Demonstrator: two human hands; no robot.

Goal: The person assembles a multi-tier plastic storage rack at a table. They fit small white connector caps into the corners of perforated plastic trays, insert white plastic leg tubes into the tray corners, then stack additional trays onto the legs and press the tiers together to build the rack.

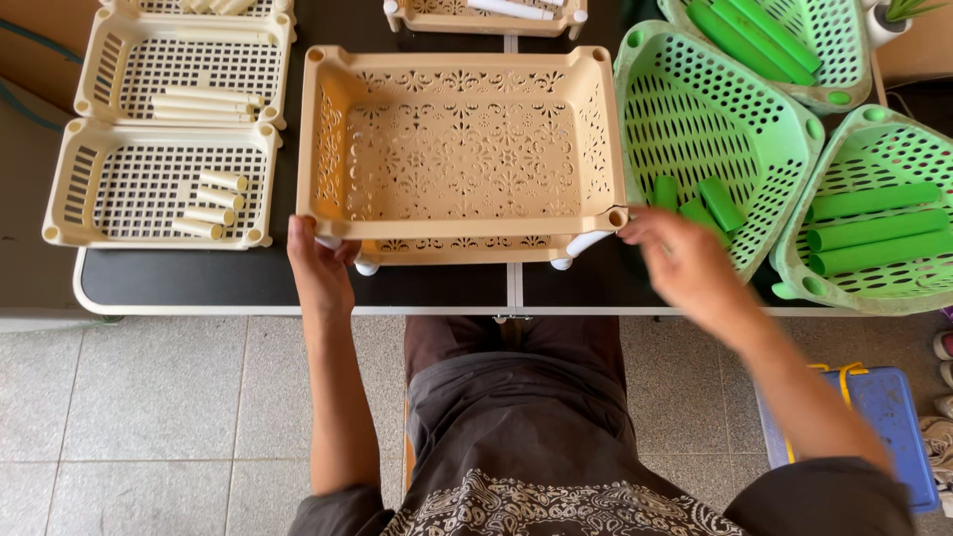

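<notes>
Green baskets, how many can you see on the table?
3, all at the right: one green basket beside the beige tray, near the right hand; one at the top edge; one at the far right. More may lie outside the frame.

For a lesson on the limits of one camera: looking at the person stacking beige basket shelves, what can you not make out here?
All in the head view:
- Lower beige shelf: hidden under the top beige shelf.
- Left hand fingertips: tucked beneath that shelf's corner.
- Right hand: motion-blurred, so its grip is unclear.
- Far beige tray: cut off by the top edge.
- Blue box on the floor: partly behind the right arm.
</notes>
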